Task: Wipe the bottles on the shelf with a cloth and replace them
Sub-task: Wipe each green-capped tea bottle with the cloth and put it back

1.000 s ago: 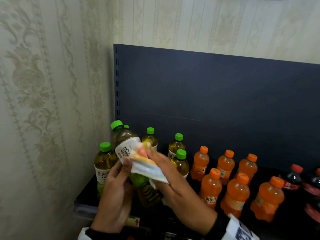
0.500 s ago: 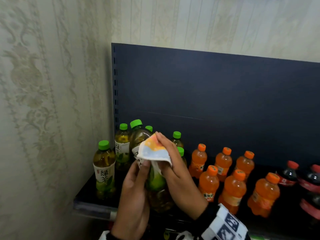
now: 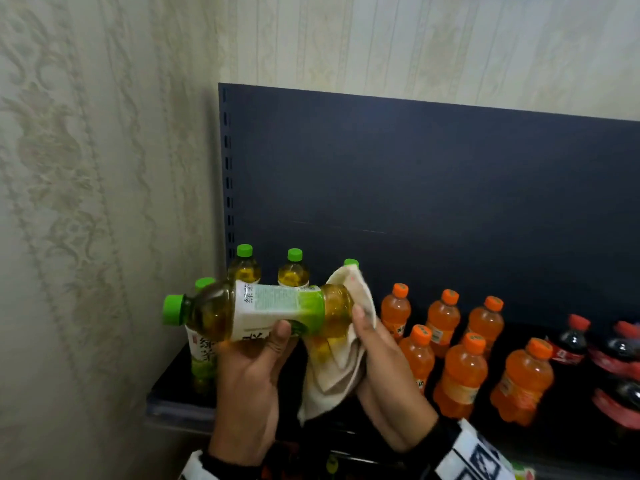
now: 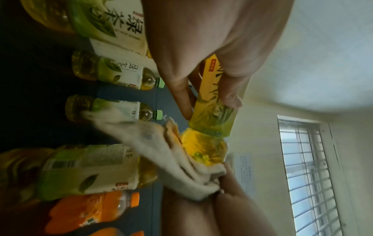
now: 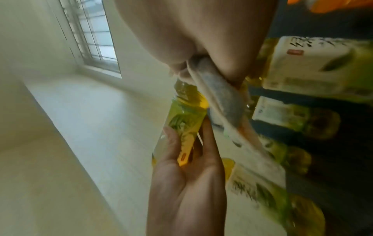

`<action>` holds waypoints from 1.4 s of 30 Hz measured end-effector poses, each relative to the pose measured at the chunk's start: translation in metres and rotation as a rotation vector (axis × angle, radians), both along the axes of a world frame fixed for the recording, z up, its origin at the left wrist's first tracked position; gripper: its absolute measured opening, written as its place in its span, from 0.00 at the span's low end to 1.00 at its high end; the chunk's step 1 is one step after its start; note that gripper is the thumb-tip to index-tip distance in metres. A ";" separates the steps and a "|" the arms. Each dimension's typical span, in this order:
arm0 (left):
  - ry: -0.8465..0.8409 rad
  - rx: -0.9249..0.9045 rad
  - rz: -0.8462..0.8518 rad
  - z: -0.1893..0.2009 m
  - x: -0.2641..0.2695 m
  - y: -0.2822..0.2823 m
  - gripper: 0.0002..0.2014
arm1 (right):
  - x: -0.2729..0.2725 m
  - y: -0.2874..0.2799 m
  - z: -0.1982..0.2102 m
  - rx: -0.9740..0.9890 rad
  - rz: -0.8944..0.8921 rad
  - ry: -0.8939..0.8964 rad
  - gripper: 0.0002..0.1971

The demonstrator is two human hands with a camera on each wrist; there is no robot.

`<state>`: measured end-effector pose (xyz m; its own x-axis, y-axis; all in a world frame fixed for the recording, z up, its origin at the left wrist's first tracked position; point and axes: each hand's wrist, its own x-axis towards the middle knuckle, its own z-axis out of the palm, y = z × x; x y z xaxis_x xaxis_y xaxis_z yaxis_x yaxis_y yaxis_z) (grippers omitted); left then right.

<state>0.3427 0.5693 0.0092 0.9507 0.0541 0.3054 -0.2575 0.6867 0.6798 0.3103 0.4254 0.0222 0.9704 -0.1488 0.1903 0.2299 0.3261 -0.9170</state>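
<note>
Left hand (image 3: 249,386) grips a green tea bottle (image 3: 277,311) round its label, holding it on its side above the shelf (image 3: 173,393), cap pointing away from the orange bottles (image 3: 460,362). Right hand (image 3: 384,368) clutches a cloth (image 3: 346,362) pressed over the bottle's base. More green tea bottles (image 3: 244,268) stand upright on the shelf behind the held bottle; dark cola bottles (image 3: 571,341) stand beyond the orange ones.

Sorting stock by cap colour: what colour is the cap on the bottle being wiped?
Bright green. The cap of the held tea bottle shows best in the head view.
</note>
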 end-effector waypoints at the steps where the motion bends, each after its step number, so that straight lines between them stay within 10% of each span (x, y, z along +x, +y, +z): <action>1: -0.009 0.025 0.022 0.001 -0.001 -0.001 0.24 | 0.001 -0.001 0.007 -0.004 -0.025 -0.008 0.22; 8: -0.059 0.155 0.199 -0.002 0.010 0.018 0.37 | -0.025 -0.003 -0.007 -0.618 -0.126 -0.112 0.17; 12: -0.072 0.255 0.134 -0.007 0.010 0.022 0.23 | -0.027 -0.002 -0.003 -0.819 -0.135 -0.238 0.29; 24: -0.062 0.504 -0.113 -0.003 -0.012 -0.003 0.32 | -0.003 0.025 0.064 -0.655 -0.083 -0.273 0.30; 35: 0.046 0.327 -0.023 -0.006 0.003 0.023 0.31 | -0.022 0.017 -0.001 -0.823 0.069 -0.246 0.29; 42: -0.079 0.486 -0.071 0.001 -0.005 0.010 0.25 | 0.002 0.019 0.040 -0.675 -0.045 -0.342 0.29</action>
